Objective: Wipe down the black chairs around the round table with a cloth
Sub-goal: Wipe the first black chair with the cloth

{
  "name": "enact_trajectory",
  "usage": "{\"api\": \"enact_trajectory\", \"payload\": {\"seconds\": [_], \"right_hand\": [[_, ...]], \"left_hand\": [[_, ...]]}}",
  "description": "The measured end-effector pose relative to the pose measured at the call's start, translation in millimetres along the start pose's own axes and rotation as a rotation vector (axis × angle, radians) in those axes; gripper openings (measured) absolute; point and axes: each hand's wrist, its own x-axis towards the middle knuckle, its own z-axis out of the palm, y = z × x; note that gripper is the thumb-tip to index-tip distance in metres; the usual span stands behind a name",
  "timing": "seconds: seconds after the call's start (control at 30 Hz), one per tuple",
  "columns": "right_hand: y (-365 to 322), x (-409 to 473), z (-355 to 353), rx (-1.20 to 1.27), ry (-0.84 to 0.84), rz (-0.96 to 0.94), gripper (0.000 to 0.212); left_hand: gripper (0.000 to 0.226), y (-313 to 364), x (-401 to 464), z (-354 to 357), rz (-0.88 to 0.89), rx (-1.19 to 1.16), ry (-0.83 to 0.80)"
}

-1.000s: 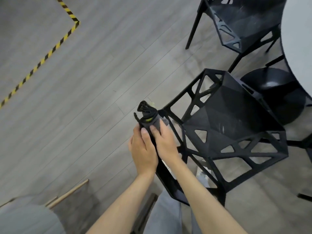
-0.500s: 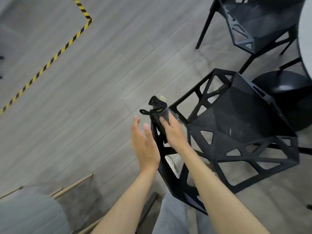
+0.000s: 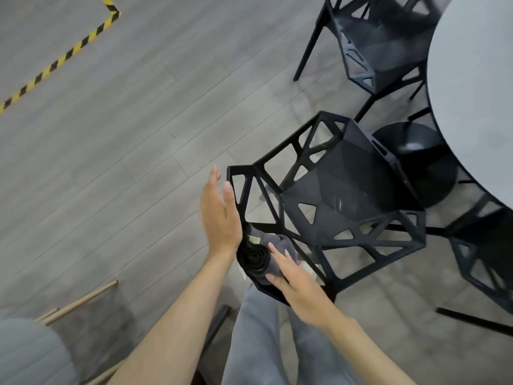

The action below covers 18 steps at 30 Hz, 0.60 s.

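I am working at the near black chair [image 3: 341,198], the one pulled out from the round surface [image 3: 472,87], and my cloth [image 3: 273,247] is sitting against the lower part of its backrest frame, on the side nearest me. My right hand [image 3: 294,276] is pressing the cloth onto the bar with straight fingers, a flat grip and no pinch. My left hand [image 3: 219,215] is hanging released just outside the frame's upper corner, fingers straight, holding nothing. The cloth is looking soft and light to me, bunched into grey folds with a dark rolled part beside them, so I judge it could slip off these narrow struts. I reckon wrapping it round each bar is the better hold. The chair seems stiff and angular, full of open triangles. Another black chair [image 3: 380,48] is standing further along the surface.
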Motion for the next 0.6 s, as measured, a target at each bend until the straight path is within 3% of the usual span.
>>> {"api": "enact_trajectory", "payload": {"seconds": [0.2,0.37,0.6], "right_hand": [[-25,46,7,0.029,0.195,0.017,0.048],[4,76,2,-0.192,0.304,0.053,0.056],[21,115,-26,-0.419,0.308,0.137,0.042]], "left_hand": [[0.061,-2,1,1,0.027,0.067,-0.061],[0.058,-6,5,3,0.042,0.112,-0.081],[0.061,-8,8,3,0.020,0.223,-0.167]]}}
